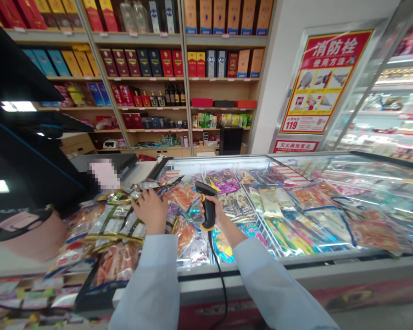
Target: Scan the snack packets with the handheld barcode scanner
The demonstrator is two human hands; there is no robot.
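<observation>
While it's mostly black, the scanner (209, 213) has orange-yellow trim (207, 228).

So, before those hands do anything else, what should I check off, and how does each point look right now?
1. Scanner held firmly: ok, the right hand is wrapped around its handle.
2. Left hand at the packets: ok, it is over the heap's edge.
3. Left hand gripping a packet: cannot tell, its back hides the fingertips.
4. Cable clear of the sleeves: ok, it hangs between them.
5. Cable plugged in: cannot tell, its far end is out of sight.
6. Packets neatly sorted: not ok, they overlap loosely.
</observation>
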